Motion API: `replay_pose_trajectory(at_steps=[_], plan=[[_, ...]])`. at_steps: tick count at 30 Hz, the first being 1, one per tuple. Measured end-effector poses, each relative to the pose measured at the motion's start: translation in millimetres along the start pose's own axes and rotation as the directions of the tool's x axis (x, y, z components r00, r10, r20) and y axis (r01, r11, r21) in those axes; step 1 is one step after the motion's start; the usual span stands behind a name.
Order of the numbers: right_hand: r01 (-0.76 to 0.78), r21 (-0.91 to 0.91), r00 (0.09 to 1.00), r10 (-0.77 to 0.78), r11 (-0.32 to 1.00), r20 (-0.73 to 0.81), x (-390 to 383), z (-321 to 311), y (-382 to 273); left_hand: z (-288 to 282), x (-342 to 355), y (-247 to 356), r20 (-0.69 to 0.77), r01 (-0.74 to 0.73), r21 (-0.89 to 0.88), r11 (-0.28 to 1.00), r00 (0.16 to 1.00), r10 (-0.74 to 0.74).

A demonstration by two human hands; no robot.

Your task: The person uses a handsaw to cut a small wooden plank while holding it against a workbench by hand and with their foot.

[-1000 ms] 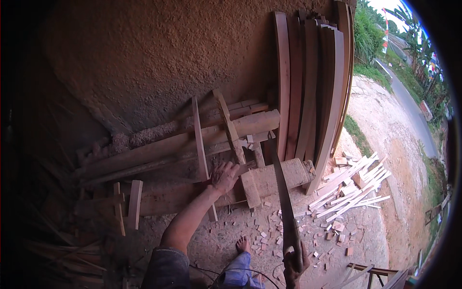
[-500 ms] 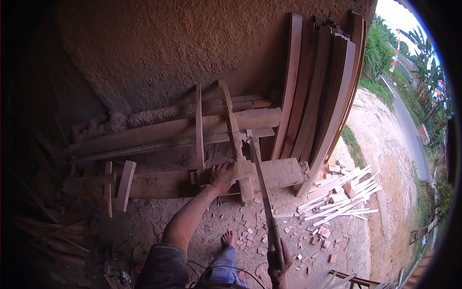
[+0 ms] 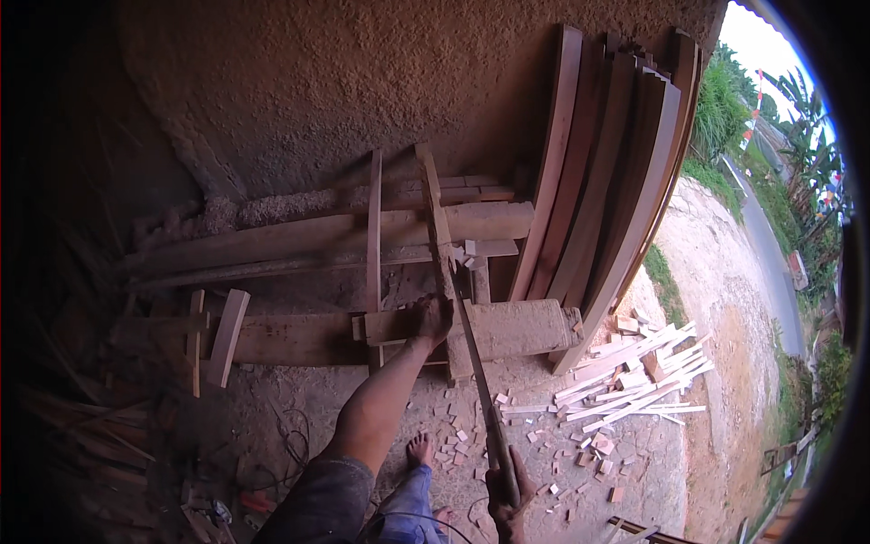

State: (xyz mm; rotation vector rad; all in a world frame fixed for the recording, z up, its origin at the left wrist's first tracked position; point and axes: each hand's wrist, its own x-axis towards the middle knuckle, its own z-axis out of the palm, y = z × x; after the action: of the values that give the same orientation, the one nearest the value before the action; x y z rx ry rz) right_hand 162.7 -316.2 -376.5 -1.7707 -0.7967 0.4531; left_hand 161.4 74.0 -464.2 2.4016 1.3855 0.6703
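My left hand (image 3: 433, 319) is closed around the end of a short wooden piece (image 3: 385, 327) lying along the thick beam (image 3: 290, 340). It is right beside a slanted wooden strip (image 3: 435, 218) that crosses the beam. In my right hand (image 3: 509, 494) is the handle of a long handsaw (image 3: 485, 390), nearer to me. The saw's narrow blade runs away from me, past the right side of the strip and over the beam. The blade's far tip is hard to make out. Small offcuts (image 3: 469, 254) sit behind the beam near that tip.
Long planks (image 3: 580, 172) lean against the rough wall (image 3: 362, 91) at the right. A heap of pale sticks (image 3: 634, 381) and scattered small offcuts lie on the ground. Behind the beam is another log (image 3: 308, 238). Cables (image 3: 290, 444) lie near my foot (image 3: 420, 450).
My left hand has moved slightly right, up to the slanted strip. The block end seen right of that strip no longer shows there. The saw has shifted left and toward me.
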Motion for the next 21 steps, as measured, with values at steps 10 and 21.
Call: replay_pose_trajectory(at_steps=[10,21], plan=[[0.005,0.052,1.0,-0.003,0.999,-0.03,3.8,8.4,7.2,10.6,0.7,-5.4,-0.066,0.026,-0.01,1.0,0.997,-0.027],[-0.127,0.045,0.992,0.125,0.991,0.026,-1.3,3.5,14.9,11.4,1.9,-2.3,-0.037,-0.004,-0.052,0.999,0.999,0.002]])
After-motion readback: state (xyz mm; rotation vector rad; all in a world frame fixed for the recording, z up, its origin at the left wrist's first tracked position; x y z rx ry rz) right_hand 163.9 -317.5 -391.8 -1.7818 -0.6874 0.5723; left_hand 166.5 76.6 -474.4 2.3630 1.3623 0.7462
